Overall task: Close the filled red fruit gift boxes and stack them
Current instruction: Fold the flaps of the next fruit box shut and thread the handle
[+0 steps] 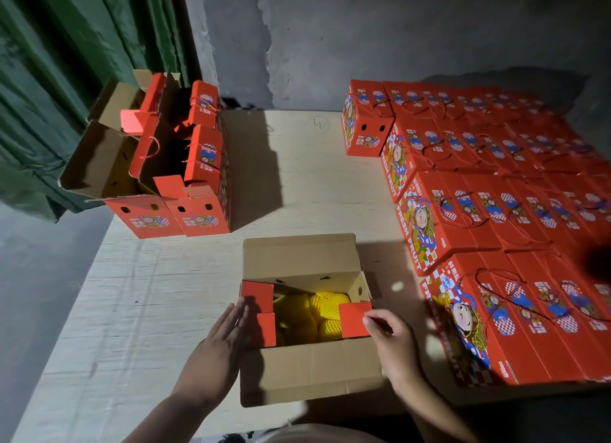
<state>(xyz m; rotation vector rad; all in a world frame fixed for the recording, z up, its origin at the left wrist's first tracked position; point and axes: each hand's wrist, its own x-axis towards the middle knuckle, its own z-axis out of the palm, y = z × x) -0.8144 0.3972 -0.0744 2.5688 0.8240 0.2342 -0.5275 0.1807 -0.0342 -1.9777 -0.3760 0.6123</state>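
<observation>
My right hand [390,335] pinches the right end flap [355,320]; left hand [224,333] lies flat against the left end flap [259,313]. The open box [310,376] sits on the table [132,294] before me, likely heavy with netted fruit [314,310]; cardboard bends, so lift from underneath. Closed boxes [496,227] crowd right, open ones [165,165] far left.
</observation>
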